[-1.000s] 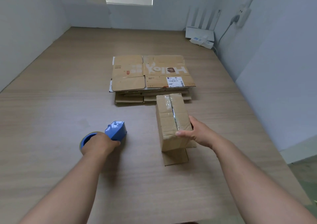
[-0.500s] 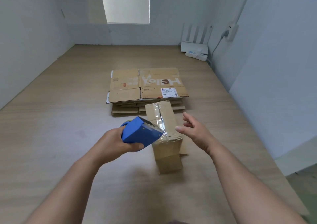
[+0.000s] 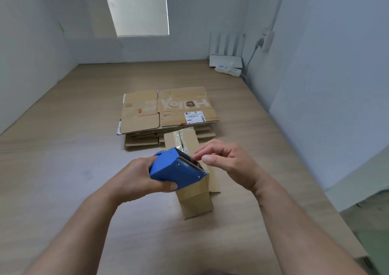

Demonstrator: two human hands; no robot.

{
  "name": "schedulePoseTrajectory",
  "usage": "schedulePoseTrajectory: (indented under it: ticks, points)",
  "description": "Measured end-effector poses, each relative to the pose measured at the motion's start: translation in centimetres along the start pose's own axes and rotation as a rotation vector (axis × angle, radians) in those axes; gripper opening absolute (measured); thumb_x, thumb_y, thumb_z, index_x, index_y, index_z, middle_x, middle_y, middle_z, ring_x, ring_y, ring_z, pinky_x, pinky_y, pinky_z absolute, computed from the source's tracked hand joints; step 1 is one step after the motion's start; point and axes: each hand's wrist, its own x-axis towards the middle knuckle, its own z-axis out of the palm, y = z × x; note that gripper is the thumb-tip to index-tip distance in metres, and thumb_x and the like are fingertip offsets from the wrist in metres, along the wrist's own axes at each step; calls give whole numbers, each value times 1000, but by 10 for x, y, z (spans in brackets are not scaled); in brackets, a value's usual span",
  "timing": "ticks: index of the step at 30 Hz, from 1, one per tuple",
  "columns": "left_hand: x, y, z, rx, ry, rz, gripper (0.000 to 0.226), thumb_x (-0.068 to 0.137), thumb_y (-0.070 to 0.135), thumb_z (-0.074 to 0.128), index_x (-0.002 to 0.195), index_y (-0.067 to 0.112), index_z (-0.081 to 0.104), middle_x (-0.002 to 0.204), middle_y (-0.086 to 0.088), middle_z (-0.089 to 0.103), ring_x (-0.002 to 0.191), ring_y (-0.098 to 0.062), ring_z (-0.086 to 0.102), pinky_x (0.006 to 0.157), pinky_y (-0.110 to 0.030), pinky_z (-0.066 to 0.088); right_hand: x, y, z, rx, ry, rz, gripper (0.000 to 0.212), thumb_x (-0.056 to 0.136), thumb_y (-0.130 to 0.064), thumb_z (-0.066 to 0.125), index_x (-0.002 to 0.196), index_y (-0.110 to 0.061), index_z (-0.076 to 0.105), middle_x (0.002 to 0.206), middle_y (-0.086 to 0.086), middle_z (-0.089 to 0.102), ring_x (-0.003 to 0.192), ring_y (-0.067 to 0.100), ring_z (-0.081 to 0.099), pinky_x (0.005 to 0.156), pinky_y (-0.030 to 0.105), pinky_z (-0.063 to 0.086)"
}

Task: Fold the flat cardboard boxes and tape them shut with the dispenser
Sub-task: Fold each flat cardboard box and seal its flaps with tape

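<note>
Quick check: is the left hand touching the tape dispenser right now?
Touching. The head view shows the left hand gripping the blue tape dispenser, thumb pressed under its body.

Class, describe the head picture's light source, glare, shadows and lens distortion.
Head view: daylight enters from the bright window at the back; glare streaks the tape on the folded box; the wide lens splays the walls outward; a soft shadow lies on the table beneath the left hand gripping the dispenser.
</note>
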Motion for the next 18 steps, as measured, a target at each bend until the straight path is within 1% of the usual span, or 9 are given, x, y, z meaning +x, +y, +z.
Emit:
schedulePoseTrajectory:
  ticks: [2,4,6,8,9,11,14,16,18]
  points:
    - [2,2,1,6,-21,1,34,73,20,82,98,35,65,91,18,70,82,-4,67,78,-25,54,0,1,1,33,0,23,15,76,-23,62,88,-20,70,94,6,68,88,12,63,82,28,52]
    - [4,4,3,8,-52,7,34,73,19,83,99,33,66,92,16,71,83,-6,67,80,-27,55,0,2,2,52,2,34,16,76,-23,64,89,-17,69,90,6,69,84,11,63,79,27,53]
    - [4,5,4,2,-76,9,35,73,20,83,100,33,65,92,16,71,83,-6,68,80,-26,55,1,4,2,58,27,50,11,77,-22,68,87,-18,67,85,0,68,80,7,62,75,24,53]
    - [4,5,4,3,-90,13,38,69,26,85,100,34,64,91,18,71,83,-5,67,77,-24,53,2,7,4,40,81,57,9,82,-14,71,84,-18,65,80,-4,64,73,4,59,69,21,51]
    - [4,6,3,4,-94,13,39,67,30,84,99,34,64,91,19,70,83,-4,67,76,-22,52,2,8,5,11,111,50,11,85,-8,69,83,-18,63,78,-5,63,70,4,58,67,20,50]
    - [4,5,2,7,-104,11,40,64,33,83,98,35,63,91,20,70,82,-3,66,76,-22,52,3,10,8,-48,170,39,14,89,-5,61,83,-18,62,75,-4,60,69,7,58,64,24,51]
    - [2,2,-1,25,-111,6,38,66,32,83,98,34,64,90,18,70,82,-4,66,76,-23,52,2,11,10,-44,230,31,10,93,-8,55,87,-12,62,74,-1,61,69,10,61,62,27,54]
    - [1,-2,-4,41,-114,2,32,74,25,82,99,33,64,89,18,70,83,-4,66,78,-24,53,2,11,11,-27,218,26,7,92,-8,58,88,-11,63,75,1,62,68,12,61,61,27,54]
    - [0,-3,-6,50,-123,4,30,76,24,79,99,33,63,88,20,69,83,-3,66,78,-23,53,2,11,14,-22,198,36,7,89,-7,63,87,-14,63,77,1,63,68,13,61,63,28,55]
